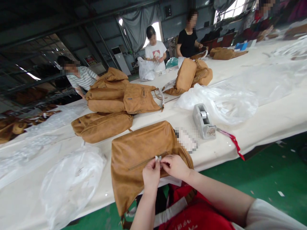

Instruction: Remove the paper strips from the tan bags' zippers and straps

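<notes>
A tan handbag (144,143) lies at the table's near edge, with a zipper (141,164) running across its upward face. Over the right end of that zipper, my left hand (151,174) pinches a small white piece (157,158), thin like paper or wrapping. My right hand (176,166) is closed with its fingertips at the same piece, touching or nearly touching the left fingertips. The zipper pull is hidden by my fingers. One strap of the bag hangs over the table edge toward my lap.
A grey tape dispenser (205,123) stands right of the bag, beside red-handled scissors (233,140). Clear plastic bags (72,179) lie to the left and beyond the dispenser. More tan bags (141,99) are piled further back. Several co-workers (154,49) stand across the table.
</notes>
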`<state>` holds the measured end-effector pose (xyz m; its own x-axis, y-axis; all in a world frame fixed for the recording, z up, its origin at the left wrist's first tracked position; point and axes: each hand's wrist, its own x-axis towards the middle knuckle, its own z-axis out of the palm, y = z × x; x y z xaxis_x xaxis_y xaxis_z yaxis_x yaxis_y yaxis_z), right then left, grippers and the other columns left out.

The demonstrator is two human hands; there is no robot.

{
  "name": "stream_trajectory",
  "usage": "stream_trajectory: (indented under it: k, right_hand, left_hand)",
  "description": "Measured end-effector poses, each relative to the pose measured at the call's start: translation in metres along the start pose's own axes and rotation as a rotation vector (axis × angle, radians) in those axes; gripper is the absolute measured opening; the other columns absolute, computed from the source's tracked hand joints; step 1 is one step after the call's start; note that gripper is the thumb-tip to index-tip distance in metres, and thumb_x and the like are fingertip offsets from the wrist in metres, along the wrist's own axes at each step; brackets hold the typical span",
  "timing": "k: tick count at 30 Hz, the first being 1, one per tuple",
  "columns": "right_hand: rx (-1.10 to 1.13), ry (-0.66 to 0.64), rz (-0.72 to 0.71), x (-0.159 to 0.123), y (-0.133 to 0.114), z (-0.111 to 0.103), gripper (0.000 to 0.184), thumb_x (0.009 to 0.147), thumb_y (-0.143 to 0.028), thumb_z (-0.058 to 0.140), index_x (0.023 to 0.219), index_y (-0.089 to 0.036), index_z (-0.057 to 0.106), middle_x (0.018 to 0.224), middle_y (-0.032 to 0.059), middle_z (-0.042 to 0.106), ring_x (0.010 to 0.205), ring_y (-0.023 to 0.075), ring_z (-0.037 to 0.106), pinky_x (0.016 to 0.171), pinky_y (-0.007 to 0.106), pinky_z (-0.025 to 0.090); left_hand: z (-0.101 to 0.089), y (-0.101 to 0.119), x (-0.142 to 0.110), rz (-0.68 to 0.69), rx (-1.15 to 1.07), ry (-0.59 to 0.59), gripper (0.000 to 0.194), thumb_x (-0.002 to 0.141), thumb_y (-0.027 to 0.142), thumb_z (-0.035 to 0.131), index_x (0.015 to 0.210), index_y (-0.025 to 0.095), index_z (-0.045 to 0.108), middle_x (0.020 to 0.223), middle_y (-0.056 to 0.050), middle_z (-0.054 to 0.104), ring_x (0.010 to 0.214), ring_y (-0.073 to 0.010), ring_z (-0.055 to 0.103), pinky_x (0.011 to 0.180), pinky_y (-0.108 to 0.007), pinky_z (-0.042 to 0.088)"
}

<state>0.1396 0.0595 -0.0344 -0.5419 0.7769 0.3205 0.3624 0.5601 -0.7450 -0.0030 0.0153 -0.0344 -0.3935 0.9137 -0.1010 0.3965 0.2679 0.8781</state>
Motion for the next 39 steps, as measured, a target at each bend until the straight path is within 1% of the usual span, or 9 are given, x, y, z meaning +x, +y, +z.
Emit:
stream_trajectory:
  k: [3, 6, 9, 13, 22, 26, 30, 33, 39]
  right_hand:
    - [0.089, 0.050, 0.170, 0.004, 0.002, -0.001, 0.019, 0.087, -0.021, 0.048, 0.080, -0.019, 0.067, 0.080, 0.0028, 0.072, 0.071, 0.0140, 0.066, 0.070, 0.022, 0.047]
    - [0.182, -0.035, 0.365, 0.013, 0.004, -0.002, 0.028, 0.090, -0.030, 0.045, 0.074, -0.017, 0.064, 0.068, 0.0024, 0.069, 0.049, 0.0114, 0.062, 0.050, 0.020, 0.044]
    - [0.297, -0.145, 0.456, 0.023, 0.006, 0.002, 0.024, 0.085, -0.029, 0.053, 0.067, -0.016, 0.063, 0.061, 0.0008, 0.067, 0.041, 0.0095, 0.058, 0.043, 0.018, 0.041]
    - [0.527, -0.111, 0.547, 0.030, 0.006, 0.012, 0.016, 0.076, -0.020, 0.059, 0.061, -0.016, 0.061, 0.055, -0.0012, 0.064, 0.039, 0.0079, 0.055, 0.038, 0.016, 0.036]
    - [0.744, -0.095, 0.548, 0.028, 0.009, 0.015, 0.029, 0.083, -0.036, 0.052, 0.069, -0.014, 0.063, 0.052, -0.0019, 0.059, 0.031, 0.0050, 0.042, 0.033, 0.018, 0.028]
    - [0.775, -0.068, 0.410, 0.021, 0.013, 0.013, 0.029, 0.084, -0.039, 0.051, 0.075, -0.014, 0.064, 0.054, -0.0036, 0.056, 0.035, 0.0049, 0.042, 0.036, 0.017, 0.029]
    - [0.743, -0.037, 0.385, 0.015, 0.013, 0.013, 0.034, 0.087, -0.045, 0.049, 0.085, -0.015, 0.065, 0.060, -0.0029, 0.059, 0.040, 0.0059, 0.051, 0.041, 0.017, 0.037]
    - [0.690, -0.164, 0.494, 0.018, 0.010, 0.012, 0.034, 0.084, -0.044, 0.054, 0.071, -0.014, 0.063, 0.056, -0.0018, 0.060, 0.037, 0.0058, 0.050, 0.038, 0.017, 0.035]
    - [0.788, -0.110, 0.591, 0.028, -0.002, 0.016, 0.026, 0.077, -0.036, 0.064, 0.064, -0.014, 0.064, 0.051, -0.0028, 0.059, 0.033, 0.0043, 0.043, 0.033, 0.017, 0.028]
  left_hand:
    - [0.000, -0.002, -0.001, 0.002, 0.018, 0.004, 0.034, 0.081, 0.045, 0.052, 0.093, 0.020, 0.071, 0.082, -0.006, 0.074, 0.080, -0.0230, 0.068, 0.073, -0.030, 0.052]
    - [0.000, -0.001, -0.003, 0.021, 0.044, 0.020, 0.034, 0.084, 0.043, 0.048, 0.096, 0.020, 0.069, 0.079, -0.005, 0.074, 0.076, -0.0215, 0.068, 0.074, -0.030, 0.051]
    - [0.000, 0.003, -0.007, 0.045, 0.085, 0.040, 0.031, 0.085, 0.040, 0.046, 0.095, 0.021, 0.069, 0.082, -0.006, 0.074, 0.078, -0.0219, 0.068, 0.075, -0.030, 0.049]
    - [0.000, 0.004, -0.011, 0.088, 0.155, 0.105, 0.029, 0.085, 0.037, 0.048, 0.097, 0.023, 0.070, 0.093, -0.007, 0.074, 0.088, -0.0242, 0.067, 0.079, -0.032, 0.048]
    - [-0.001, 0.009, -0.024, 0.350, 0.485, 0.216, 0.033, 0.084, 0.025, 0.048, 0.111, 0.020, 0.067, 0.107, -0.013, 0.066, 0.093, -0.0264, 0.064, 0.079, -0.035, 0.049]
    - [-0.005, 0.011, -0.021, 0.384, 0.495, 0.186, 0.032, 0.087, 0.026, 0.044, 0.108, 0.021, 0.069, 0.097, -0.011, 0.068, 0.087, -0.0248, 0.064, 0.079, -0.035, 0.048]
    - [-0.010, 0.008, -0.011, 0.218, 0.192, 0.151, 0.027, 0.083, 0.032, 0.052, 0.095, 0.022, 0.073, 0.089, -0.009, 0.071, 0.084, -0.0235, 0.064, 0.081, -0.034, 0.047]
    - [-0.011, 0.003, -0.003, 0.061, -0.002, 0.092, 0.030, 0.079, 0.039, 0.056, 0.093, 0.020, 0.073, 0.081, -0.005, 0.072, 0.074, -0.0208, 0.065, 0.073, -0.031, 0.051]
    - [-0.011, 0.002, 0.000, 0.055, -0.025, 0.045, 0.037, 0.081, 0.042, 0.053, 0.099, 0.017, 0.072, 0.083, -0.006, 0.073, 0.071, -0.0194, 0.065, 0.068, -0.030, 0.052]
